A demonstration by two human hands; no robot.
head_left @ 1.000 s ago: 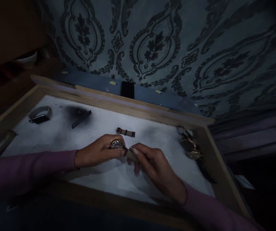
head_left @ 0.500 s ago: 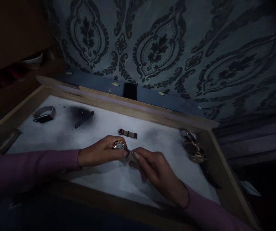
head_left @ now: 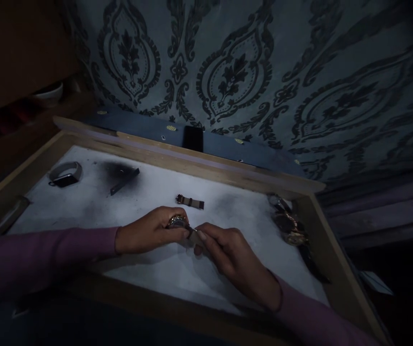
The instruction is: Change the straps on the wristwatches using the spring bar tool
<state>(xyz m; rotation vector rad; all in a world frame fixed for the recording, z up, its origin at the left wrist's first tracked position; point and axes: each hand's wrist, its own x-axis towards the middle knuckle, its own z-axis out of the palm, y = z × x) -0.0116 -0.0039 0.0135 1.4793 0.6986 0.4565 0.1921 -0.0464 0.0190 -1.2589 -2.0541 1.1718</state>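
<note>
My left hand [head_left: 152,231] is closed around a wristwatch [head_left: 177,221] with a shiny round case, thumb and fingers on its sides. A light brown watch strap [head_left: 194,237] extends from the case side toward my right hand [head_left: 233,257]. The right thumb and fingers are pinched on this strap, with a small shiny spot at the fingertips that is too small to name. Just beyond the hands, a separate strap piece [head_left: 191,202] with a buckle lies on the white surface [head_left: 149,192].
A smartwatch [head_left: 65,174] and a dark flat strip [head_left: 125,181] lie at left. Several watches [head_left: 293,233] are grouped by the right wall. A wooden frame [head_left: 192,166] rims the surface. Behind it, a black phone-like object [head_left: 193,138] rests on a blue ledge before the patterned wall.
The watch has tilted in my left hand, so its face shows less. My right fingers have drawn closer to it and more of the strap shows at them. The view has shifted slightly.
</note>
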